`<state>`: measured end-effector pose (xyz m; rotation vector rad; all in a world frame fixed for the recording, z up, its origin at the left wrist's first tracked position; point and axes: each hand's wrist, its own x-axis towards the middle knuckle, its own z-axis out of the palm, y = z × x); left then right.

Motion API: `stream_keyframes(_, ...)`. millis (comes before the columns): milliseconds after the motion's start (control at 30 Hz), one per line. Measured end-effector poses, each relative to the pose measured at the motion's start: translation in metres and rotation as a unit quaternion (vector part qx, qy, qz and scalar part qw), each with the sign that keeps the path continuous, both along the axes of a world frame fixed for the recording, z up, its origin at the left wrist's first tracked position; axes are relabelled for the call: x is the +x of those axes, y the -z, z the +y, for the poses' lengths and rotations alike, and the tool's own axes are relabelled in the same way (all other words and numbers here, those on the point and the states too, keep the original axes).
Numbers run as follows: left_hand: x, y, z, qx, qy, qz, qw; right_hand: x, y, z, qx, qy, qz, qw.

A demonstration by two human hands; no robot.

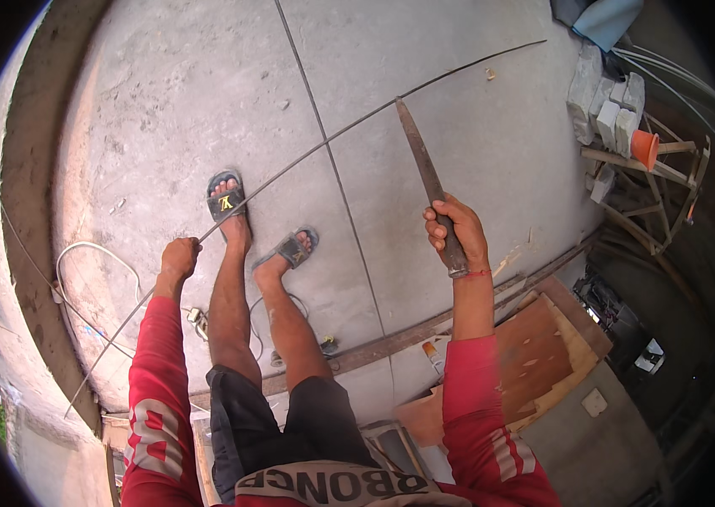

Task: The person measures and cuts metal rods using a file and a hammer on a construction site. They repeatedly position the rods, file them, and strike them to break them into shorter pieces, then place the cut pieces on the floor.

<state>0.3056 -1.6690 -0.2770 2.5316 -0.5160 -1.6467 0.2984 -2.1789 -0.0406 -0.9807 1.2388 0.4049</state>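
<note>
My left hand (178, 258) is closed around a long, thin, dark metal rod (323, 145). The rod slants from the lower left, across my sandalled feet, to the upper right, bending slightly toward its far end. In my right hand (460, 230) is a long knife (421, 157) with a rusty-brown, tapered blade. My fingers wrap round it near its wide lower end, and the narrow tip points away from me. That tip meets the rod in the picture; whether they touch I cannot tell.
A pale concrete floor (180, 93) carries a straight dark line. White blocks (616, 114) and an orange cup (644, 149) sit on a wooden frame (657, 203) at right. A pale cable (87, 245) loops at left beside a low wall (24, 194). Plywood pieces (535, 355) lie near my right arm.
</note>
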Motion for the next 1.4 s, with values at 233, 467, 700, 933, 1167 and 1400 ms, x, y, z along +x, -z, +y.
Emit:
stream_keyframes(233,0.005,-0.001,-0.001,0.000,-0.016,-0.001,1.000,0.025,0.013,-0.033,0.007,0.016,0.010,1.000)
stream_keyframes(467,0.009,0.000,-0.001,-0.002,-0.022,0.001,1.000,0.033,0.010,-0.057,0.037,0.022,0.003,0.999)
stream_keyframes(700,0.010,0.002,0.001,-0.004,0.015,0.004,1.000,0.053,0.014,-0.070,0.000,-0.005,0.032,0.999)
stream_keyframes(933,0.010,-0.002,0.000,0.014,0.001,0.017,1.000,0.052,0.028,-0.043,-0.077,-0.044,0.043,0.995)
stream_keyframes(1167,0.010,-0.006,-0.005,-0.002,-0.009,0.000,1.000,0.052,0.035,-0.031,-0.098,-0.046,0.045,0.993)
stream_keyframes(1400,0.010,-0.008,-0.002,0.010,0.014,0.005,1.000,0.059,0.039,-0.031,-0.110,-0.049,0.050,0.991)
